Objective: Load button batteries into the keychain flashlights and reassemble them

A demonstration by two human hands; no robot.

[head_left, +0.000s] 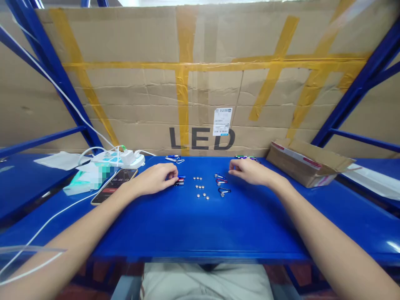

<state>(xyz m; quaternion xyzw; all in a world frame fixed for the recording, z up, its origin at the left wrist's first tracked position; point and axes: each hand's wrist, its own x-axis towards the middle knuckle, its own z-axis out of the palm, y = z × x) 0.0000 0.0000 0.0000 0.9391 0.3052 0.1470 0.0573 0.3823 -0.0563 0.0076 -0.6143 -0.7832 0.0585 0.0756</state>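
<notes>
At the left ends of several small coloured metal tubes (180, 181), the curled fingertips of my left hand (160, 179) close in. The tubes look like small flashlight bodies, lying side by side in blue, red and black. My right hand (250, 171) hovers over the table, fingers bent in and no object visible in them. Closest to it are a blue carabiner clip (219, 176), a red carabiner clip (221, 181) and a black carabiner clip (224, 191), each with a small metal end piece. Between my hands, button cells (200, 187) sit in three short rows.
More blue and silver tubes with a clip (173, 158) lie at the back, and coloured pieces (243, 157) partly behind my right hand. An open cardboard box (300, 166) stands right. Left are a phone (115, 185), a power strip (103, 157) and white cables. A large carton (150, 104) walls the back.
</notes>
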